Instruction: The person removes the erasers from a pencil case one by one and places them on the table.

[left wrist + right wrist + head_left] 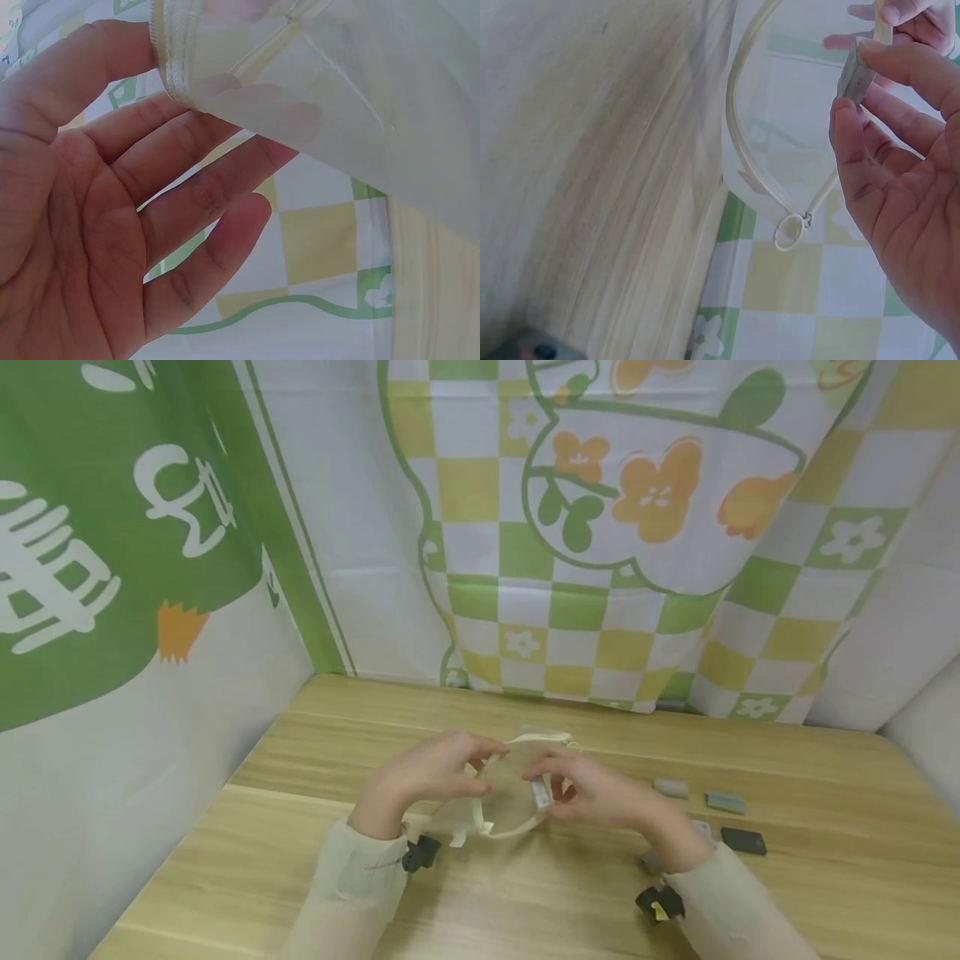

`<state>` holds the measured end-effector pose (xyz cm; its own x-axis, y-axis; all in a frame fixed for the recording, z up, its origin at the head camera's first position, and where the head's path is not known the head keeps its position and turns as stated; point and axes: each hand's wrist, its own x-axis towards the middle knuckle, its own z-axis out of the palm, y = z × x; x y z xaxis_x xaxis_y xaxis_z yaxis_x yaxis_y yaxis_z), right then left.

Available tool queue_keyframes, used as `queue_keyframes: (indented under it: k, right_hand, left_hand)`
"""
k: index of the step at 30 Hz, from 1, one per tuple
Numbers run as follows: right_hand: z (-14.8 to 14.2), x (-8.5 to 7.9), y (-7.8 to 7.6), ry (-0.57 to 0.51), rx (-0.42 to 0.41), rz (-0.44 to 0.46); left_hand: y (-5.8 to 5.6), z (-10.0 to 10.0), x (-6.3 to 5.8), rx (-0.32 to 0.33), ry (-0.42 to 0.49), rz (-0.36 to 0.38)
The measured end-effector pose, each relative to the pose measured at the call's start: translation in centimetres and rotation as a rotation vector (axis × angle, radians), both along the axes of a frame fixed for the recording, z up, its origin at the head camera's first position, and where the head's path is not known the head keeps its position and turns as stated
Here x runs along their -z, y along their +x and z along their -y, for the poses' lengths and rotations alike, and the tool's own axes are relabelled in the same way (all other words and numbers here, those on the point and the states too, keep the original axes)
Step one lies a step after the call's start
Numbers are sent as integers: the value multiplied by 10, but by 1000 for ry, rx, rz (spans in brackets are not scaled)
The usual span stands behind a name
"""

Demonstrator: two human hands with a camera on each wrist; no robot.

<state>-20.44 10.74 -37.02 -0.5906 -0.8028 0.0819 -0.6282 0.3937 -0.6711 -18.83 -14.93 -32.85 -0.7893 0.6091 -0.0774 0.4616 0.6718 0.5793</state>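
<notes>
A see-through pouch [480, 814] with a cream zip edge stands with its mouth spread wide in the head view. My left hand [431, 768] holds its left rim between thumb and fingers; in the left wrist view several fingers reach behind the translucent film [390, 112]. Over the mouth, my right hand [600, 789] pinches a small grey-white block [541, 793] between thumb and fingertips. The right wrist view shows this block [853, 75] close to the rim, with a round zip pull [788, 232] hanging at the pouch's end.
Right of the pouch lie a grey block [670, 787], a blue-green block [725, 802] and a black block [742, 841]. A pale piece [702, 828] is partly hidden by the right wrist. A patterned curtain [570, 652] hangs behind the wooden table [322, 718].
</notes>
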Motion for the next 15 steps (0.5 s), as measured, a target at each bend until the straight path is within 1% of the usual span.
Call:
queue_keyframes:
  k: [9,15]
  right_hand:
    - [-11,-1,10,6,12,-33]
    - [-21,1,19,4,35,-31]
  left_hand:
    - [1,-1,1,27,2,-14]
    - [0,-3,2,13,-13,-12]
